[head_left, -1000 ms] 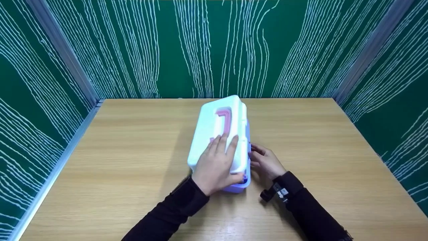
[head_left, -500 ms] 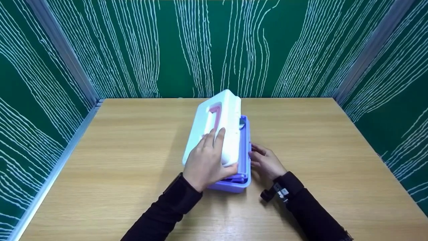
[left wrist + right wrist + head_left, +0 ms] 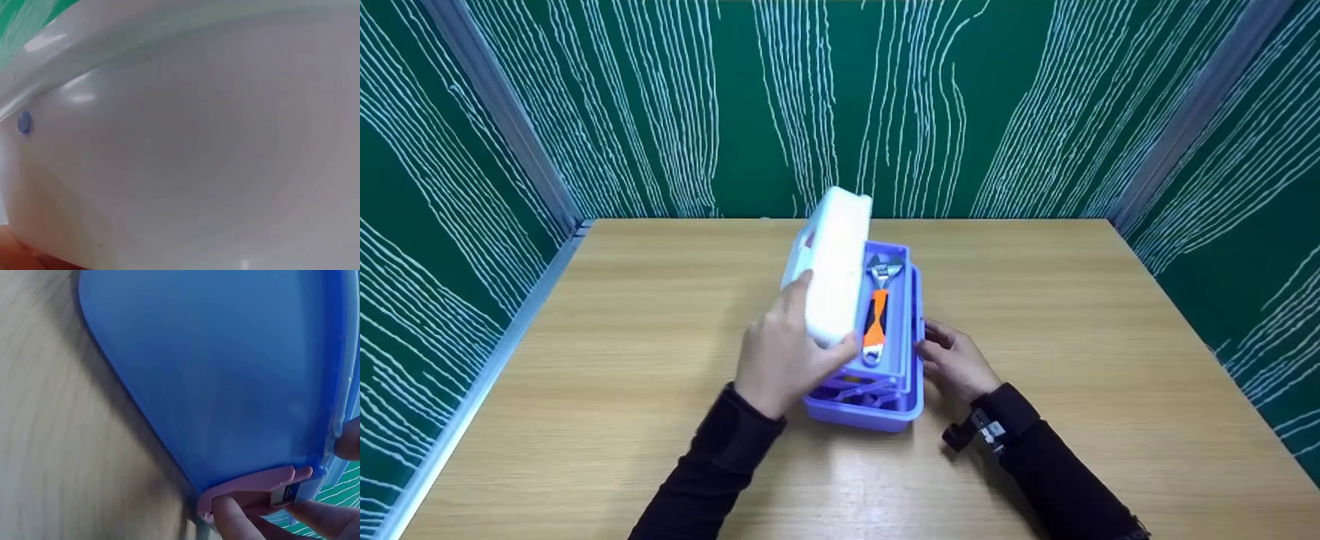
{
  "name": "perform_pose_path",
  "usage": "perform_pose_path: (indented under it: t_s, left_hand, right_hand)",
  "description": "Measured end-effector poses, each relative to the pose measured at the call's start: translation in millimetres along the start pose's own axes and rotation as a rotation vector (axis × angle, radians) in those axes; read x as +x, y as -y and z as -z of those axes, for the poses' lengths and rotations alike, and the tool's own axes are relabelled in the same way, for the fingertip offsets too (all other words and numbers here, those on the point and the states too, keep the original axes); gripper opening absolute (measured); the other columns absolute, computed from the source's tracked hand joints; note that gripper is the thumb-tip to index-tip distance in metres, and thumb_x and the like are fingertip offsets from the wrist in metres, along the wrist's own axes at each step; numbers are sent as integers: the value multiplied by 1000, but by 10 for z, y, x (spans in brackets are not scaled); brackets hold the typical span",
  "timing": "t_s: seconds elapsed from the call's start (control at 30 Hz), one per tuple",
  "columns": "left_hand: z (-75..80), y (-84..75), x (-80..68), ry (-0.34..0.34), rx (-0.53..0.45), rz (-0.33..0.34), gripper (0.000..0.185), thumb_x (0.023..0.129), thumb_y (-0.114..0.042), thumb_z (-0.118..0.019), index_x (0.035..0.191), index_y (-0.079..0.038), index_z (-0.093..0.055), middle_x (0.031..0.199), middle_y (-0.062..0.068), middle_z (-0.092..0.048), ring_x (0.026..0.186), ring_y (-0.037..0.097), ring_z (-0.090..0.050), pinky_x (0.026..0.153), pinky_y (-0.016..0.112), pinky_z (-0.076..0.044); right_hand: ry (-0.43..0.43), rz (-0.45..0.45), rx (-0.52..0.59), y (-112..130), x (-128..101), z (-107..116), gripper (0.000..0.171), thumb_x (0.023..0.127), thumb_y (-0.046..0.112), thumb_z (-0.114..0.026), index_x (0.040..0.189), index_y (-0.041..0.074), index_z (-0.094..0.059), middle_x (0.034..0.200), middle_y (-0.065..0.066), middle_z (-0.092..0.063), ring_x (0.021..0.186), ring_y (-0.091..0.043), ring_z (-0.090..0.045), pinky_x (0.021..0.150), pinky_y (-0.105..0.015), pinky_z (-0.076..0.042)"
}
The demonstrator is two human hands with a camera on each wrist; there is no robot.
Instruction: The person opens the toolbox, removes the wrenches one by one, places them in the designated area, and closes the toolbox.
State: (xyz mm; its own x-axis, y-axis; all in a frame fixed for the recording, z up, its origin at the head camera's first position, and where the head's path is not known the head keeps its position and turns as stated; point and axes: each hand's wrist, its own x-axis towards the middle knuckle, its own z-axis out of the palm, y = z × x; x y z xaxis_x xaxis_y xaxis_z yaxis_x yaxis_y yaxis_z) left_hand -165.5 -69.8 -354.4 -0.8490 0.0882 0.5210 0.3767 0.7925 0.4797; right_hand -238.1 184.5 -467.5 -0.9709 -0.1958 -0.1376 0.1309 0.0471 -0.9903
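The left hand [image 3: 778, 346] pinches the tilted white plastic lid [image 3: 838, 259], above the left of the rectangular purple plastic box [image 3: 859, 417] on the wooden table [image 3: 645, 322]; the right hand [image 3: 957, 364] grips the box's right side (at its pink plastic latch [image 3: 256, 482]). An orange-handled metal wrench [image 3: 875, 319] lies inside.

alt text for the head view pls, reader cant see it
A purple toolbox stands open on a wooden table, an orange-handled wrench lying in its upper tray. A person's left hand holds the tilted white lid; the right hand touches the toolbox's side.
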Motion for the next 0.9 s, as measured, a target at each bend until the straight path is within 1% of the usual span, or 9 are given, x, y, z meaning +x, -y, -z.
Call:
perform_pose_path:
  t_s: [0.13, 0.23, 0.33, 0.43, 0.53, 0.67, 0.73, 0.8, 0.9]
  left_hand:
    - [124, 143, 33, -13, -113, 106, 85, 73, -42, -77, 141, 1, -46, 119, 20, -66, 90, 29, -69, 71, 39, -61]
    - [199, 254, 54, -13, -179, 184, 81, 75, -39, -77, 140, -2, -47, 112, 18, -68, 86, 28, -67, 66, 38, -60]
    - [265, 354, 58, 1, -252, 275, 76, 77, -37, -76, 140, -5, -47, 111, 17, -66, 84, 27, -66, 61, 35, -59]
    - [317, 466, 47, 21, -335, 356, 70, 81, -35, -74, 139, -9, -46, 115, 16, -64, 83, 28, -66, 59, 34, -59]
    - [355, 607, 28, 29, -395, 401, 65, 84, -32, -72, 139, -9, -45, 121, 18, -63, 88, 30, -67, 64, 36, -60]
    - [397, 808, 7, 44, -441, 445, 57, 89, -27, -65, 139, -9, -45, 129, 22, -61, 106, 33, -66, 80, 44, -60]
    - [422, 901, 2, 57, -462, 475, 53, 92, -26, -62, 140, -10, -45, 131, 21, -60, 110, 33, -64, 84, 46, -58]
    - [444, 995, -3, 74, -476, 503, 52, 94, -27, -58, 142, -12, -46, 130, 20, -61, 109, 32, -64, 85, 42, -58]
    - [470, 1143, -18, 102, -503, 546, 51, 97, -31, -54, 145, -14, -46, 124, 21, -63, 105, 31, -64, 81, 36, -55]
  right_hand:
    - [-9, 5, -32, 29, -6, 4, 56, 95, 4, -48, 148, -8, -32, 144, -31, -43, 100, -9, -63, 86, -21, -55]
    - [-20, 12, -47, 43, -10, 2, 56, 95, 5, -47, 147, -9, -32, 143, -31, -44, 98, -7, -62, 84, -20, -55]
    - [-27, 19, -51, 38, -7, 1, 57, 94, 4, -48, 147, -9, -32, 143, -31, -44, 98, -7, -61, 84, -19, -54]
    - [-29, 25, -72, 24, 0, -5, 59, 93, 4, -52, 147, -8, -33, 142, -31, -44, 103, -12, -59, 84, -18, -53]
    - [-30, 32, -120, 7, 10, -15, 62, 91, 5, -58, 147, -7, -35, 141, -31, -46, 110, -20, -58, 85, -19, -53]
    - [-31, 36, -163, -16, 25, -22, 64, 89, 7, -62, 147, -6, -37, 141, -30, -48, 118, -30, -57, 88, -21, -53]
    - [-29, 47, -178, -27, 29, -24, 63, 89, 6, -62, 146, -6, -37, 141, -31, -47, 120, -34, -56, 89, -22, -53]
    - [-34, 59, -185, -33, 31, -28, 63, 89, 5, -62, 146, -6, -38, 141, -31, -48, 121, -35, -56, 89, -23, -53]
    - [-32, 82, -200, -30, 21, -43, 62, 89, 4, -61, 145, -8, -38, 140, -32, -48, 120, -36, -56, 91, -25, -53]
